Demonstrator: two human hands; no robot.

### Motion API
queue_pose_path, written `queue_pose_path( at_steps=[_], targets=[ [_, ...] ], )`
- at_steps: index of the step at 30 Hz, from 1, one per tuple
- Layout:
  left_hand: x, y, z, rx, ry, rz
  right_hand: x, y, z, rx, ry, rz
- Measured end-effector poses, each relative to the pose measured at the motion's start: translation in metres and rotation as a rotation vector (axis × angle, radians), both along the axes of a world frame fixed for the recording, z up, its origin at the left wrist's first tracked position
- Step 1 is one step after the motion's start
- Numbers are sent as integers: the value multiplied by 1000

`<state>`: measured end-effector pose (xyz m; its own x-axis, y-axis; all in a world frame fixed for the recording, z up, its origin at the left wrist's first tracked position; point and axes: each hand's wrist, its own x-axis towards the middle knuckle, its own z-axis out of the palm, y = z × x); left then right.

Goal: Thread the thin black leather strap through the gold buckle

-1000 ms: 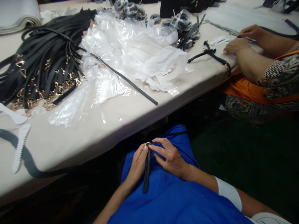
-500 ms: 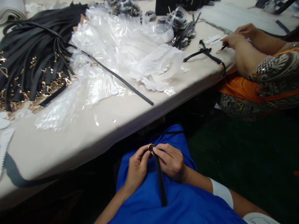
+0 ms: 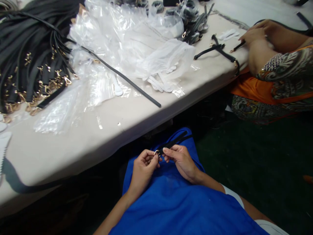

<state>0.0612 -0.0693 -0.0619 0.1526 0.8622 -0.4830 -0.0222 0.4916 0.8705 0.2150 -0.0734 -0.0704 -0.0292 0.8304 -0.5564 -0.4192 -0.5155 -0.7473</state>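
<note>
Over the blue cloth (image 3: 171,202) on my lap, both my hands are closed on a black strap (image 3: 174,140) with gold metal hardware. My left hand (image 3: 144,166) pinches the gold ring (image 3: 156,152) at the strap's end. Right beside it, my right hand (image 3: 182,161) grips the strap close to the ring, thumb on top. From there the strap's free part points up and to the right. The fingertips partly cover the hardware.
On the table (image 3: 107,140) lie many black straps with gold clasps (image 3: 31,55), clear plastic bags (image 3: 110,39), white serrated pieces (image 3: 155,83) and a long dark strip (image 3: 137,87). At the right, another person's hands (image 3: 256,34) hold a black strap.
The strap in my hands has swung from hanging down toward me to pointing up and right. My right hand has turned with it. The view has shifted slightly.
</note>
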Motion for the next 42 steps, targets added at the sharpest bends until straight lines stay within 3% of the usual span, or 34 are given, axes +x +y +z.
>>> queue_pose_path(
  at_steps=[4,14,20,26,32,36,42],
  targets=[
    [-1,1,0,-3,17,-10,0,0,0,-34,49,26],
    [-3,-10,-3,158,182,-94,2,-2,-5,163,-257,134],
    [-5,-12,-6,212,275,-102,-4,-2,1,472,-546,191],
    [-5,-20,-13,226,190,-31,-5,-10,7,775,-625,293],
    [-5,-24,-20,148,40,30,-2,-15,0,1060,-729,383],
    [-11,-21,-22,-5,-120,32,-1,-19,-5,1192,-885,439],
    [-19,-23,-28,-94,-201,61,-2,-23,-5,1293,-1078,548]
  ],
)
